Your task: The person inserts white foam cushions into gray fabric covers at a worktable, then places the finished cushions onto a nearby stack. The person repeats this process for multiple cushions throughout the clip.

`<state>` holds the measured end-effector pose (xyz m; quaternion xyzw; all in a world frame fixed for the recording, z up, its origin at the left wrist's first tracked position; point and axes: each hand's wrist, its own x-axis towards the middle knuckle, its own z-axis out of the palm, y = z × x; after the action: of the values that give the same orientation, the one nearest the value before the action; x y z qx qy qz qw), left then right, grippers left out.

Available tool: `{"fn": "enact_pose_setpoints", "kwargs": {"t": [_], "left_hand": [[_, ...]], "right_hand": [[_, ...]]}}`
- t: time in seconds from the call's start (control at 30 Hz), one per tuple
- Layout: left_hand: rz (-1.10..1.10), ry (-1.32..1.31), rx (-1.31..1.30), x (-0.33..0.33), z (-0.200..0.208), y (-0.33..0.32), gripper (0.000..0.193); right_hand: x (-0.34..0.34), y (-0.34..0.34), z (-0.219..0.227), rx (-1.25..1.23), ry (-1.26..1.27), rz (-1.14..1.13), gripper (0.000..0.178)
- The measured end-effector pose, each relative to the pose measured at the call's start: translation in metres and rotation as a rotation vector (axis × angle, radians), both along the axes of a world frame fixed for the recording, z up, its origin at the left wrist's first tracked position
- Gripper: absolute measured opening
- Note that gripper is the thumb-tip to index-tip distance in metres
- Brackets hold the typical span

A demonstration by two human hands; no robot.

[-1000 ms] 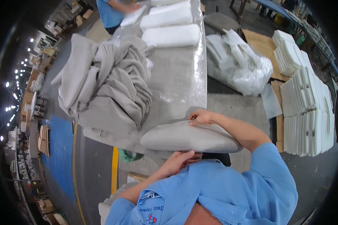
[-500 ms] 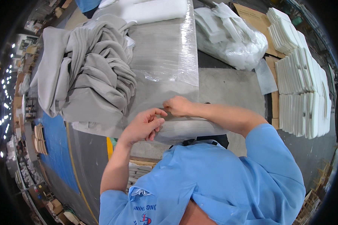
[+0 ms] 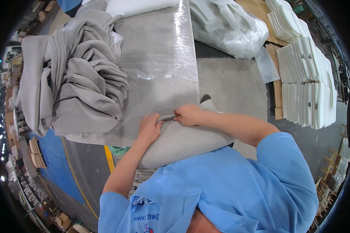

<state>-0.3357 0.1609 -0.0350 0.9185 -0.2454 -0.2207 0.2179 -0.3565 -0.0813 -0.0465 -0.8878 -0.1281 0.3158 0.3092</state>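
A padded grey fabric cushion (image 3: 182, 143) lies tilted against my body at the near edge of the work table (image 3: 155, 93). Its far rim is pinched between my two hands. My left hand (image 3: 149, 126) is closed on the left part of that rim, thumb toward the seam. Close by, my right hand (image 3: 188, 115) grips the same edge with curled fingers. A short roll of grey fabric shows between them. What lies under my fingertips is hidden. To the left is a heap of grey fabric covers (image 3: 81, 77).
Clear plastic film (image 3: 182, 46) wraps part of the table's top. A plastic bag of white padding (image 3: 233, 35) sits beyond on the right. Stacks of white foam pads (image 3: 303, 97) stand further right, near cardboard (image 3: 278, 101). A blue floor area (image 3: 60, 163) lies at left.
My left hand has moved from hovering with loose fingers to gripping the cushion's edge. The cushion has tipped up, showing more of its broad face. The whole view has shifted slightly.
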Motion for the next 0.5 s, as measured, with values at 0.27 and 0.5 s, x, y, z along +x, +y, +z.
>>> {"fn": "enact_pose_setpoints", "kwargs": {"t": [0.27,0.5], "left_hand": [[0.247,-0.003,0.067,-0.005,-0.016,-0.006,0.024],[0.112,-0.064,0.046,0.003,-0.017,0.023,0.031]], "right_hand": [[-0.003,0.007,-0.031,0.156,-0.327,-0.166,0.024],[0.003,-0.032,-0.023,0.106,-0.355,-0.049,0.03]]}}
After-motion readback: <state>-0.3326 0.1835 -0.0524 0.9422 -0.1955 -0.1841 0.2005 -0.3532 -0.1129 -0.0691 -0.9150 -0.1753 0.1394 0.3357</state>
